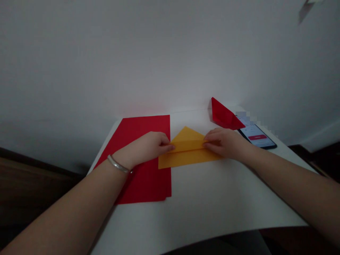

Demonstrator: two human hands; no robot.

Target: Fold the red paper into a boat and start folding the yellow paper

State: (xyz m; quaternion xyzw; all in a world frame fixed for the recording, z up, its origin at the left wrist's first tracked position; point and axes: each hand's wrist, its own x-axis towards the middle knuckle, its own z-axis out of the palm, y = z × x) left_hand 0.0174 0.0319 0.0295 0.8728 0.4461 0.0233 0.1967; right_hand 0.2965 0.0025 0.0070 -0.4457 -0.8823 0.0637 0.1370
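A sheet of yellow paper [188, 159] lies partly folded in front of me, with a pointed top and a folded strip running across its middle. My left hand [155, 145] pinches the left end of that strip between thumb and fingers; a silver bangle circles the wrist. At the strip's right end, my right hand [221, 141] grips the paper the same way. The yellow paper's left end overlaps the red sheets [148, 187], which lie under my left hand and forearm. Some of the right end is hidden behind my right fingers.
A folded red paper piece [224, 115] stands at the back right, against a phone [256, 136] with a lit screen. The white table [207, 205] meets a pale wall [164, 56] at its far edge. Brown wood [32, 180] shows at the lower left.
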